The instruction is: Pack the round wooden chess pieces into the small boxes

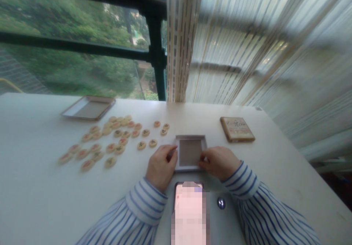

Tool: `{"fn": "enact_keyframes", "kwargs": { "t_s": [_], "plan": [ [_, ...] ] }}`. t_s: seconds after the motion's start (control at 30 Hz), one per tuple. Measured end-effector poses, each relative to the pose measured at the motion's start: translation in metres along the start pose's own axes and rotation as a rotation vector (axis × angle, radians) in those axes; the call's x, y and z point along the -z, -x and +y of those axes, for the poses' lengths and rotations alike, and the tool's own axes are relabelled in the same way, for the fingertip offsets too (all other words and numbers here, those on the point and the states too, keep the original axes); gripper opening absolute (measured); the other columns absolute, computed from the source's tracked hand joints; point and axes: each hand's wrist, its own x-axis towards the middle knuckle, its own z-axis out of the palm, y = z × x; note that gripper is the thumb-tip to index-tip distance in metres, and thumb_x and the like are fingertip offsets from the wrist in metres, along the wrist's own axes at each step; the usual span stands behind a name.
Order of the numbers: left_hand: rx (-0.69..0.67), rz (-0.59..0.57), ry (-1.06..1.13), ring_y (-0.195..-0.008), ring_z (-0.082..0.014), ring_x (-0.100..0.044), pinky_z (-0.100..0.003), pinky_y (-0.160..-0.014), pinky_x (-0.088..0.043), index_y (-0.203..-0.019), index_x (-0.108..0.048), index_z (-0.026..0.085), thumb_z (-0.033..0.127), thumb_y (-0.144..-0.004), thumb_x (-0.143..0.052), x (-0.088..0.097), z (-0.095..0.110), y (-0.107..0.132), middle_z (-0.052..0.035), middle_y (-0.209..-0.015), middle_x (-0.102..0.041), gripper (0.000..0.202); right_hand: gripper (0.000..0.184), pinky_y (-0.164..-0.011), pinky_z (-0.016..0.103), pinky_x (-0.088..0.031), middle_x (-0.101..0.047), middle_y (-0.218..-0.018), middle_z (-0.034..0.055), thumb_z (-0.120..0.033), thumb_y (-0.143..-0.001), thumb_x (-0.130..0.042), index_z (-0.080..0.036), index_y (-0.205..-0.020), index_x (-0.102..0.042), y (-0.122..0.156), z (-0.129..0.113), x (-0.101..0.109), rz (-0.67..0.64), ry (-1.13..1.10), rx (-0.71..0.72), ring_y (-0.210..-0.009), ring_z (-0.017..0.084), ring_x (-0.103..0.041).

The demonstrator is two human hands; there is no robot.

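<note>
A shallow, open square box [190, 152] with pale raised sides and a grey-brown floor lies in front of me on the white table. My left hand [161, 166] is closed at its left side, thumb and fingers pinched on the rim. Across from it, my right hand [221, 160] has its fingers curled over the right rim, fingertips just inside. Nothing is seen within the box. To its left are spread many round wooden Chinese chess pieces [119, 149], some marked in red and some in black.
A larger shallow tray [92, 110] sits at the table's back left. At the right lies a flat box with printed writing [238, 129]. Close to me are a phone [189, 204], partly blurred out, and a small shiny oval object [221, 203]. Window and curtain stand behind.
</note>
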Motion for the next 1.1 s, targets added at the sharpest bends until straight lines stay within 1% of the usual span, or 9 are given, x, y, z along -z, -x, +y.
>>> {"fn": "enact_keyframes", "kwargs": {
  "t_s": [0.27,0.47,0.6,0.73,0.83,0.93,0.97,1.03,1.1],
  "plan": [
    [-0.004,-0.001,-0.013,-0.08,-0.0155,-0.059,-0.029,-0.075,-0.047,-0.091,-0.062,0.017,0.026,-0.075,-0.05,0.0,0.0,-0.001,-0.0037,-0.088,-0.064,0.022,0.023,-0.058,0.026,-0.037,-0.067,-0.076,0.0031,-0.038,-0.075,-0.049,-0.027,-0.084,-0.066,0.0,0.0,0.001,-0.028,-0.036,0.021,-0.071,0.018,-0.06],
    [0.008,-0.004,-0.011,-0.077,-0.015,-0.06,-0.029,-0.074,-0.047,-0.092,-0.062,0.018,0.026,-0.075,-0.049,0.001,0.001,0.0,-0.0034,-0.088,-0.064,0.022,0.023,-0.056,0.024,-0.035,-0.065,-0.071,-0.0006,-0.038,-0.078,-0.046,-0.026,-0.09,-0.062,0.008,0.011,0.002,0.12,-0.153,0.021,-0.064,0.013,-0.057],
    [0.009,-0.006,0.0,-0.076,-0.0145,-0.06,-0.028,-0.073,-0.047,-0.092,-0.061,0.018,0.027,-0.076,-0.049,0.001,0.0,0.0,-0.0031,-0.088,-0.064,0.022,0.024,-0.055,0.023,-0.035,-0.064,-0.068,-0.0005,-0.034,-0.079,-0.046,-0.023,-0.095,-0.06,0.012,0.024,-0.003,0.228,-0.26,-0.044,-0.059,0.012,-0.056],
    [-0.004,-0.005,-0.001,-0.075,-0.0148,-0.059,-0.028,-0.074,-0.048,-0.093,-0.061,0.018,0.029,-0.077,-0.049,0.0,-0.001,0.0,-0.0036,-0.088,-0.063,0.023,0.027,-0.054,0.022,-0.036,-0.064,-0.066,0.0006,-0.031,-0.078,-0.046,-0.018,-0.099,-0.058,0.012,0.032,-0.012,0.246,-0.368,-0.059,-0.056,0.011,-0.055],
    [-0.075,0.031,-0.056,-0.08,-0.0165,-0.058,-0.031,-0.077,-0.047,-0.092,-0.061,0.016,0.028,-0.078,-0.048,0.0,0.001,0.002,-0.0065,-0.092,-0.061,0.023,0.03,-0.053,0.022,-0.037,-0.063,-0.063,0.0009,-0.03,-0.078,-0.044,-0.016,-0.101,-0.058,0.011,0.034,-0.017,0.225,-0.425,-0.054,-0.054,0.011,-0.055],
    [-0.204,0.118,-0.156,-0.087,-0.0189,-0.055,-0.035,-0.081,-0.043,-0.092,-0.063,0.017,0.027,-0.078,-0.049,0.002,0.008,0.003,-0.0087,-0.098,-0.059,0.022,0.033,-0.053,0.022,-0.038,-0.063,-0.063,0.0016,-0.029,-0.079,-0.044,-0.014,-0.104,-0.058,0.01,0.034,-0.022,0.21,-0.473,-0.055,-0.053,0.011,-0.054],
    [-0.25,0.122,-0.176,-0.088,-0.0193,-0.054,-0.036,-0.082,-0.042,-0.092,-0.063,0.018,0.026,-0.078,-0.049,0.003,0.011,0.003,-0.0083,-0.098,-0.059,0.021,0.034,-0.053,0.022,-0.038,-0.063,-0.063,0.0018,-0.029,-0.079,-0.044,-0.014,-0.106,-0.057,0.01,0.034,-0.023,0.203,-0.485,-0.057,-0.053,0.011,-0.054],
    [-0.329,0.047,-0.181,-0.088,-0.0193,-0.054,-0.035,-0.08,-0.042,-0.093,-0.063,0.02,0.025,-0.079,-0.048,0.003,0.017,0.0,-0.0068,-0.094,-0.062,0.02,0.035,-0.052,0.022,-0.039,-0.064,-0.064,0.0022,-0.028,-0.078,-0.044,-0.014,-0.107,-0.057,0.009,0.034,-0.024,0.193,-0.503,-0.061,-0.054,0.012,-0.054],
    [-0.383,-0.109,-0.174,-0.085,-0.0189,-0.055,-0.034,-0.076,-0.042,-0.092,-0.064,0.021,0.025,-0.081,-0.047,0.003,0.024,-0.004,-0.0058,-0.089,-0.064,0.021,0.035,-0.052,0.022,-0.039,-0.064,-0.064,0.0024,-0.028,-0.079,-0.044,-0.014,-0.108,-0.057,0.008,0.034,-0.025,0.19,-0.514,-0.06,-0.054,0.012,-0.055]
  ]
}}
